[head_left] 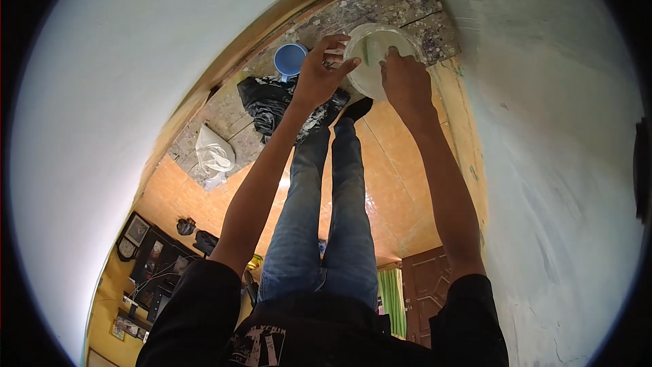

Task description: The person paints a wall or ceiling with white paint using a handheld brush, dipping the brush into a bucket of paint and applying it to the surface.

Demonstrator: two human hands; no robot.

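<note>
A whitish plastic tub (370,87) stands on the paint-spattered plank platform, with pale contents and a greenish streak inside. My left hand (320,76) curls at the tub's left side, its thumb over the rim and its fingers along the wall. Over the tub's right part is my right hand (409,85), its fingers closed and pointing into the tub. What those fingers hold, if anything, is hidden. A blue mug (291,59) sits left of my left hand. Below it lies a crumpled black plastic bag (263,103) with white smears.
The plank platform (414,0) is close to pale walls on both sides. A white plastic bag (214,149) rests on its lower left. Orange floor tiles (394,183) lie below. A brown door (426,285), a green curtain (392,299) and dark furniture (159,258) are further off.
</note>
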